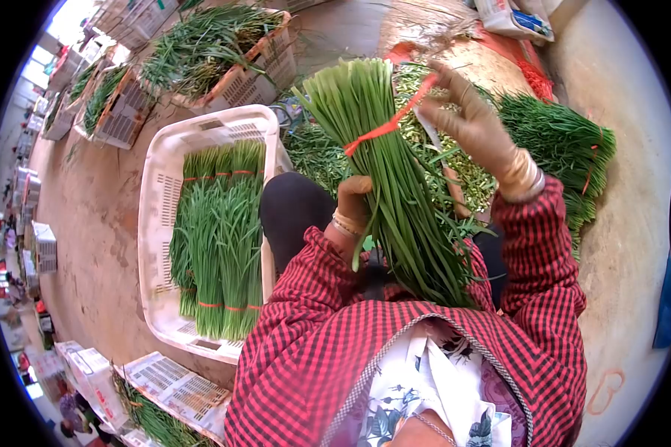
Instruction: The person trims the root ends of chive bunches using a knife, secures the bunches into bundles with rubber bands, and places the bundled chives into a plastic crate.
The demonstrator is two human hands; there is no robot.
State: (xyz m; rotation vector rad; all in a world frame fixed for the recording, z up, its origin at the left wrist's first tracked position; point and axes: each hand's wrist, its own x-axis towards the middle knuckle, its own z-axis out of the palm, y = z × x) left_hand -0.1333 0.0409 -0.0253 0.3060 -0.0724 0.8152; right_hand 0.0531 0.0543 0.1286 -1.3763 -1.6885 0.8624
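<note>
My left hand (354, 203), in a tan glove, is closed around the lower side of a bundle of garlic chives (391, 179), which stands tilted above my lap with its cut ends away from me. A red tie (376, 138) runs across the bundle's upper part. One end of that tie stretches up to the fingers of my gloved right hand (473, 127), which grips it to the right of the cut ends. Behind the bundle, a knife with a wooden handle (455, 192) lies on the trimmings, partly covered.
A white crate (149, 246) with several tied chive bundles (220, 246) stands at my left. Loose trimmings (470, 179) cover the floor ahead. More tied chives (563, 141) lie at right by the wall. Another crate (272, 63) heaped with greens stands at the upper left.
</note>
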